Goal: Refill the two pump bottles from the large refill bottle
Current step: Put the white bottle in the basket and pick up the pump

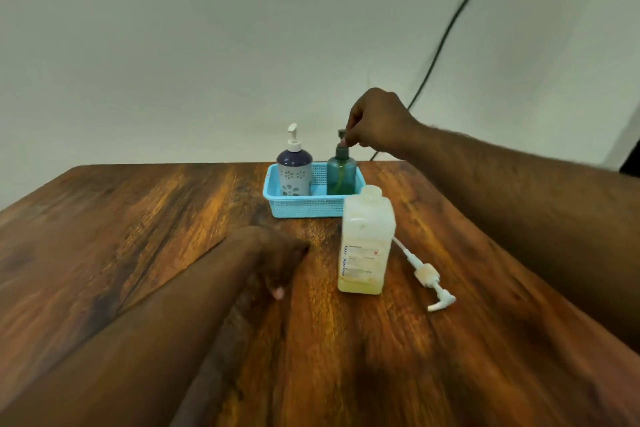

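A large translucent refill bottle [366, 239] stands uncapped on the wooden table [138, 236], with a little yellow liquid at its bottom. Its white pump [429, 279] lies on the table just to its right. Behind it a light blue basket [304, 208] holds two pump bottles: a white and navy floral bottle [294, 170] on the left and a teal bottle [341, 172] on the right. My right hand [377, 121] pinches the pump head of the teal bottle from above. My left hand [277, 260] rests on the table left of the refill bottle, fingers loosely curled, holding nothing.
A dark cable [446, 35] hangs down the pale wall behind the table's far right corner. The table's far edge runs just behind the basket.
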A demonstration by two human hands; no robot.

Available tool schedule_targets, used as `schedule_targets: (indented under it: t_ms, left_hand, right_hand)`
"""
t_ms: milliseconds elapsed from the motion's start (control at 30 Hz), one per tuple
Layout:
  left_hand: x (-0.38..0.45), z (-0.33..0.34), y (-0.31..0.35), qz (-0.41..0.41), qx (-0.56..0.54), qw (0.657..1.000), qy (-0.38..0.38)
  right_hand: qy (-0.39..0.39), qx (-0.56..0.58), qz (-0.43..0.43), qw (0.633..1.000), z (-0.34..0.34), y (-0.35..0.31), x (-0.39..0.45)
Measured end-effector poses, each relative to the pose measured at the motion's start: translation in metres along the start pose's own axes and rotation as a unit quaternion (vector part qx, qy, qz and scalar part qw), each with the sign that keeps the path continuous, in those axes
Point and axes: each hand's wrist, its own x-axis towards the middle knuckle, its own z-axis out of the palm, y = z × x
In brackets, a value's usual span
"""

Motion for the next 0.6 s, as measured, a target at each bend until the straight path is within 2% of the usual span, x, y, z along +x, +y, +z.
schedule_targets:
  t_ms: [100,167,233,267,333,400,467,500,600]
  left_hand:
    - [-0.008,0.012,0.032,0.065,-0.096,0.993,0.022]
    - [-0.001,0.022,0.041,0.098,-0.214,0.970,0.067]
    - [-0.002,0.031,0.052,0.139,-0.362,0.912,0.131]
    - [-0.001,0.037,0.058,0.151,-0.434,0.873,0.162]
    - [0.006,0.048,0.068,0.153,-0.544,0.794,0.227]
    - [0.015,0.056,0.078,0.157,-0.620,0.723,0.260]
    - [0.019,0.059,0.084,0.167,-0.636,0.697,0.286]
    - [0.020,0.060,0.085,0.165,-0.636,0.694,0.296]
    - [0.019,0.065,0.086,0.155,-0.639,0.679,0.327]
  right_hand:
    - [0.040,-0.039,0.005,0.998,-0.011,0.032,-0.030]
    - [0.033,-0.046,0.018,0.998,-0.017,0.053,-0.051]
    - [-0.008,-0.067,0.049,0.997,-0.020,0.076,-0.077]
    - [-0.026,-0.087,0.074,0.993,-0.017,0.090,-0.089]
    - [-0.024,-0.105,0.130,0.986,-0.003,0.112,-0.114]
    - [-0.008,-0.070,0.177,0.982,0.021,0.130,-0.136]
    - [-0.047,-0.080,0.201,0.975,0.043,0.136,-0.153]
    - [-0.063,-0.089,0.203,0.973,0.052,0.137,-0.160]
    - [-0.042,-0.111,0.195,0.974,0.061,0.138,-0.170]
